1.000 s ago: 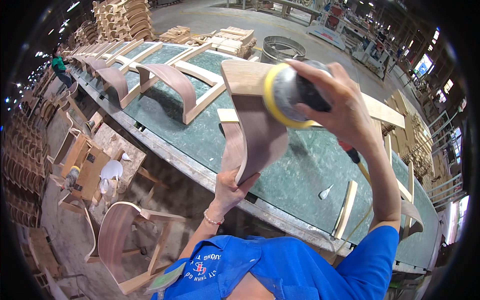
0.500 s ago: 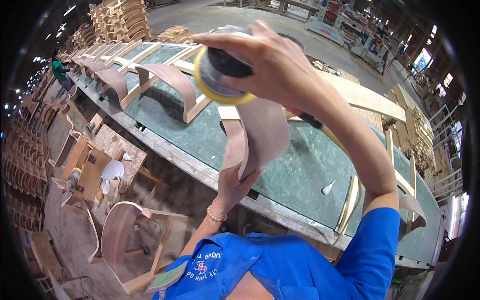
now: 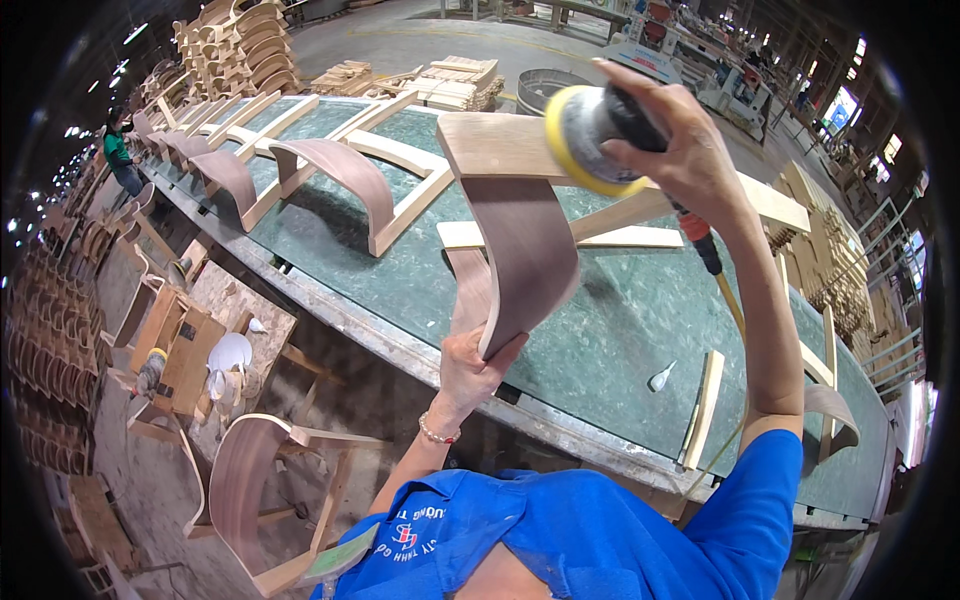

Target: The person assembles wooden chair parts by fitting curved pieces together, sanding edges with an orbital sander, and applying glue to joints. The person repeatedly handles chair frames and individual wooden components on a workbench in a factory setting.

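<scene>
My left hand [image 3: 472,372] grips the lower end of a curved brown chair backrest [image 3: 525,250], part of a wooden chair frame tilted up over the table. A pale wooden rail [image 3: 505,146] crosses the frame's top. Wrapped round the black body of an orbital sander [image 3: 608,140], my right hand [image 3: 682,135] holds the tool at the rail's right part. The sander's yellow-edged pad faces left and down; whether it touches the wood I cannot tell. A red-and-black connector and a yellow hose [image 3: 732,300] trail from the tool.
On the long green table [image 3: 400,290], several similar chair frames [image 3: 335,175] stand in a row to the left. A small white bottle [image 3: 661,377] and a curved wood strip [image 3: 704,410] lie at right. Another chair frame [image 3: 250,480] stands below left. Far left, a person [image 3: 118,155] wears green.
My right hand has carried the sander rightward along the frame's top, uncovering the left part of the pale rail. My left hand keeps its grip in nearly the same place.
</scene>
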Demonstrator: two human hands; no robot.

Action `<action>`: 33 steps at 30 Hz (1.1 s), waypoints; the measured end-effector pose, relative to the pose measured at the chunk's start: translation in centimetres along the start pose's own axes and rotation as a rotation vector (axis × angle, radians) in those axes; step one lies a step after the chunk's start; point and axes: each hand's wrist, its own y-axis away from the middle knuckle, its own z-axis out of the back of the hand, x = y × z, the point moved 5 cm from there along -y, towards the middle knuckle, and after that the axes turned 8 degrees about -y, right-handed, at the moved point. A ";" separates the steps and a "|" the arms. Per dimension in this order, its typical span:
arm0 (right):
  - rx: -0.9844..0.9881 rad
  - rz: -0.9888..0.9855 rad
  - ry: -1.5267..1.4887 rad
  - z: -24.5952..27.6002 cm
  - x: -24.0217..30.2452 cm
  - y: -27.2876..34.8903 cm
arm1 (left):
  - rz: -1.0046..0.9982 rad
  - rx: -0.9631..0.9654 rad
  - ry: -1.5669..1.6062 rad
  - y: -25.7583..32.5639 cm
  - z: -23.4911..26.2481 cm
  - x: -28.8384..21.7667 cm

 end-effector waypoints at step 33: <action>0.014 -0.118 0.077 2.3 3.7 6.8 | -0.047 0.068 -0.107 3.4 -1.9 -0.2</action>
